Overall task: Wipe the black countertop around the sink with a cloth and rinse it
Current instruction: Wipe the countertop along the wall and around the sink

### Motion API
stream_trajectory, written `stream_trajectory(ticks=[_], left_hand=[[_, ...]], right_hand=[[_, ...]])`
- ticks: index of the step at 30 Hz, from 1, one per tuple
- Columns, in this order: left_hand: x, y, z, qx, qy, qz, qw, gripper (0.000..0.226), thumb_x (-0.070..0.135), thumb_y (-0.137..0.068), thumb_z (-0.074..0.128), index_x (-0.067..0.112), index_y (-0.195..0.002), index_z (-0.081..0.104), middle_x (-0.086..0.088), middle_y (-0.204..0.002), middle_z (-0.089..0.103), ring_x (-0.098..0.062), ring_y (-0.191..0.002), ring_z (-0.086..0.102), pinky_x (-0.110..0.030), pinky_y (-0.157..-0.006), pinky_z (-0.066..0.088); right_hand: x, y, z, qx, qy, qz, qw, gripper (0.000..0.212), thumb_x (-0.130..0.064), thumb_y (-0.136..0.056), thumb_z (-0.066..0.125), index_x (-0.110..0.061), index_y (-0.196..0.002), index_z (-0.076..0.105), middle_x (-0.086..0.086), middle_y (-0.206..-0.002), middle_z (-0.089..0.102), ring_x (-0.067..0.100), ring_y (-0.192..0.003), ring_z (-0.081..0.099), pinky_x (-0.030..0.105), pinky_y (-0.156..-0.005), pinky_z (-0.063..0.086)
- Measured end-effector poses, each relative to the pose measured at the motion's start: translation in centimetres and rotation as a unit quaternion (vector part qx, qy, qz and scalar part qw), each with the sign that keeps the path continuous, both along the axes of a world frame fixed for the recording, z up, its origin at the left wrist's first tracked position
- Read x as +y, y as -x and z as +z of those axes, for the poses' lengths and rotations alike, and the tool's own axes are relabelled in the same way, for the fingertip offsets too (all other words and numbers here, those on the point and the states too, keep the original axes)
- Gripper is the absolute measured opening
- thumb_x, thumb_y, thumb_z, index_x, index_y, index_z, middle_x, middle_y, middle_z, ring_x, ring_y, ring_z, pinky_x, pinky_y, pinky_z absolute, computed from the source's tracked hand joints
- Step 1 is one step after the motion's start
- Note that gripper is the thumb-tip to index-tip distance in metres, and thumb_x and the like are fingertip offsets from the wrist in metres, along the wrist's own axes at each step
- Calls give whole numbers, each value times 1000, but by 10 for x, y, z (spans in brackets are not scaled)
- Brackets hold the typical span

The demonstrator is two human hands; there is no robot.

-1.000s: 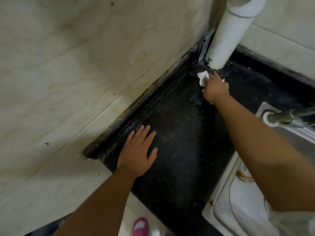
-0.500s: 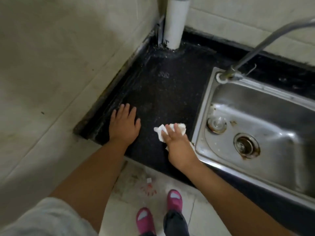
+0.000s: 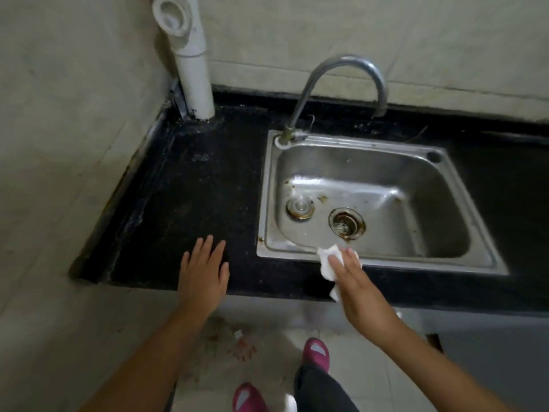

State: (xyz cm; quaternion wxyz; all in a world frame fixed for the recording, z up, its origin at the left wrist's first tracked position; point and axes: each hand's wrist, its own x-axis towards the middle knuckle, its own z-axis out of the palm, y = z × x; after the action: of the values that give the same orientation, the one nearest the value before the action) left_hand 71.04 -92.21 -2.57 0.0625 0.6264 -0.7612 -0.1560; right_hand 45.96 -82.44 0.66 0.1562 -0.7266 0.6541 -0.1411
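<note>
Much of the white cloth (image 3: 326,264) is covered by the right hand (image 3: 358,288), so only its crumpled far edge and a small corner at the near side can be seen; whether a thumb is tucked round it cannot be made out, and it appears to be pressed down under straight fingers rather than pinched. The cloth is laid across the near rim of the steel sink (image 3: 383,261) and the narrow strip of black countertop (image 3: 190,185) in front of it, close to the counter's near edge. The right end of the countertop is cut off by the frame, and the far strip behind the sink is dark and hard to read.

The left hand (image 3: 203,270) is spread flat on the countertop at its near edge, fingers straight and slightly parted, nothing held. Between the two hands a bare stretch of counter is left, and a broad open area lies to the left of the sink, bounded by the left wall and the white pipe (image 3: 194,75) in the far corner. The curved faucet (image 3: 338,84) arches over the sink's far left corner. Pink shoes (image 3: 316,350) are seen on the floor below.
</note>
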Motion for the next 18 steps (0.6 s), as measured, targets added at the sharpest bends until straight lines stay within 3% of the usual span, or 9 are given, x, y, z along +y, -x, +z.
stream_trajectory(ticks=[2,3,5,10,13,14,16,18], left_hand=[[-6,30,9,11,17,-31,999,47,27,-98,32,17,-144,24,-5,-154,14,-19,-143,5,-37,-115,5],[-9,46,14,15,20,-47,999,47,27,-98,32,18,-144,25,-5,-154,14,-19,-143,5,-37,-115,5],[-13,80,20,24,26,-83,996,47,26,-98,33,17,-143,26,-5,-154,14,-19,-143,5,-37,-115,5],[-28,170,18,22,34,-126,991,48,27,-95,35,18,-143,29,-4,-153,17,-19,-142,11,-33,-112,5],[-44,230,13,-2,13,-150,989,50,32,-83,33,14,-121,59,-8,-130,55,-25,-119,53,-36,-95,41],[-52,250,12,-16,-4,-148,989,51,33,-79,32,13,-113,65,-9,-121,62,-26,-110,60,-37,-88,46],[-64,294,16,-4,-36,-129,991,57,36,-82,26,11,-120,60,-13,-128,56,-29,-118,54,-39,-97,40],[-81,337,21,13,-38,-104,994,56,37,-92,17,14,-143,29,-9,-152,22,-24,-141,19,-35,-113,15]], right_hand=[[-13,23,14,-41,21,-94,995,77,18,-82,51,-10,-146,18,9,-145,2,32,-137,7,35,-109,23],[-17,37,18,-61,-3,-132,989,67,11,-91,43,-11,-146,12,5,-147,-6,24,-139,-1,26,-111,15],[-28,69,23,-88,21,-196,976,53,-2,-97,34,-9,-146,12,11,-154,-2,20,-143,-3,17,-108,5],[-58,157,30,-107,35,-300,947,50,-10,-98,33,-9,-146,19,14,-155,12,25,-143,14,26,-110,19],[-79,224,33,-109,59,-318,940,48,-9,-97,36,-7,-144,25,15,-152,22,26,-140,25,25,-108,22],[-89,248,33,-115,63,-312,941,48,-7,-97,37,-5,-143,26,15,-151,24,28,-139,27,27,-109,22],[-112,294,34,-124,51,-291,947,47,-5,-97,37,-5,-143,27,16,-151,25,29,-139,26,30,-109,24],[-140,330,37,-120,39,-250,960,48,-7,-97,37,-7,-143,27,17,-151,24,31,-139,27,34,-110,26]])
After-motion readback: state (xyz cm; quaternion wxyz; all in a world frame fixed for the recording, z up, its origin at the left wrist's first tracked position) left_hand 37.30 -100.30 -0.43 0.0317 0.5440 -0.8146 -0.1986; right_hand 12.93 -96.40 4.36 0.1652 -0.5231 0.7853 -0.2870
